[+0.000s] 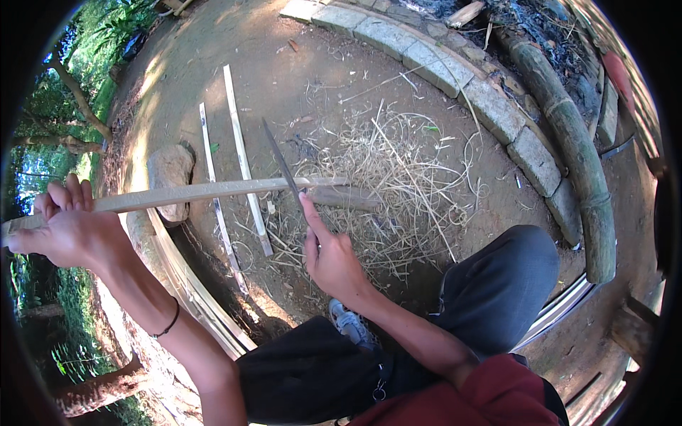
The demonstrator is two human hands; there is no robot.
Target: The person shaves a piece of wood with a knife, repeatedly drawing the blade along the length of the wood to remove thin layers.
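Holding a long, flat, pale wooden strip (192,193) across a dark, narrow metal knife (282,157).
Clasping strip's left end in curled left hand (79,231); gripping knife in mostly closed right hand (335,264), with extended forefinger. Judged partway shaved, from curly straw-coloured shavings (408,160) under right end; impossible to gauge remainder. Noting farther off two slim pale strips (243,153), perhaps done.

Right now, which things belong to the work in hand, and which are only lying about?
Likely belonging:
long pale wooden strip, in the left hand
narrow dark metal blade, in the right hand
curly pale shavings

Likely lying about:
thick green-grey bamboo pole
rounded brown stone
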